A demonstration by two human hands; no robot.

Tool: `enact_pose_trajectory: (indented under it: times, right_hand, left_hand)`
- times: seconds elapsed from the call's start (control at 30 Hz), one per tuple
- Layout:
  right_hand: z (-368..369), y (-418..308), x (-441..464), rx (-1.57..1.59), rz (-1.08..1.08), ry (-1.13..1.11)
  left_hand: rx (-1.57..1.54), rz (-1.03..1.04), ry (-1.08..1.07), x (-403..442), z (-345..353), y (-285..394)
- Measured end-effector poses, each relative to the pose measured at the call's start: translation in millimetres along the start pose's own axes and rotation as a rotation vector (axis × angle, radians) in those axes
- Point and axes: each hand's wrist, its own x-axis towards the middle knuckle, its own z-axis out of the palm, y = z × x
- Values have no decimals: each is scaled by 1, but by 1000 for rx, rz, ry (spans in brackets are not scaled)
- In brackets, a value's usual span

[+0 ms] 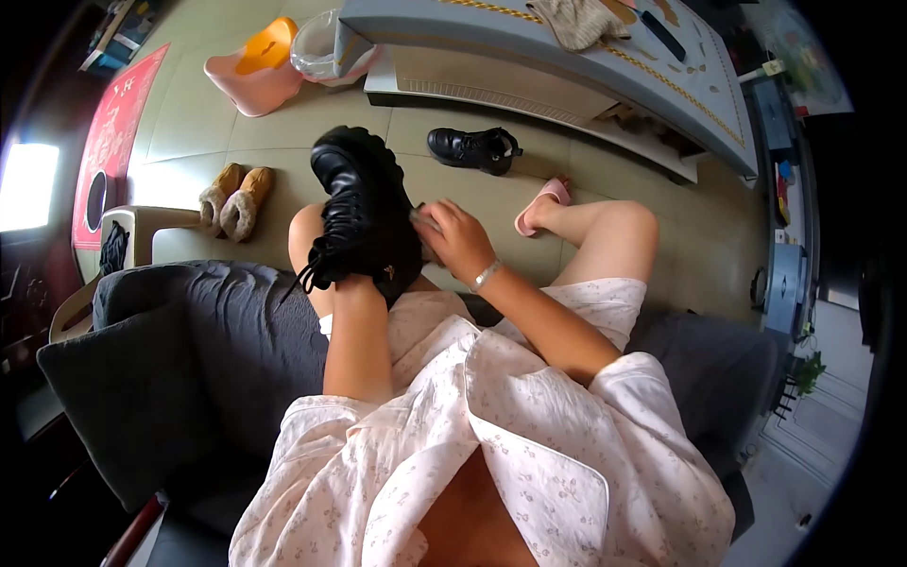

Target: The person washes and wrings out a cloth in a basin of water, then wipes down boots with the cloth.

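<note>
A black lace-up boot (364,203) is held up over my lap, its sole turned to the right and its laces hanging at the left. My left forearm (359,331) runs up into its opening, so that hand is hidden inside and bears the boot. Beside the sole side, my right hand (458,241) has its fingers closed around something small and greyish that I cannot make out, close against the boot. The matching black boot (472,148) lies on the tiled floor ahead.
Tan fur-lined slippers (236,200) stand on the floor at the left. Behind them are a pink and orange child's potty (255,71) and a lined bin (326,42). A cloth-covered table (529,42) holds a knitted item (576,24) and a dark remote (663,36). A grey sofa (217,350) is under me.
</note>
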Motion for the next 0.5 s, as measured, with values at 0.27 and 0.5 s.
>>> enact_pose_trajectory:
  times: [0.27,0.5]
  right_hand:
    - [-53,23,-41,-3,71,-202]
    - [-149,28,-31,739,572,372]
  left_hand:
    - [194,214,30,7,6,24]
    - [265,345,80,16,6,68]
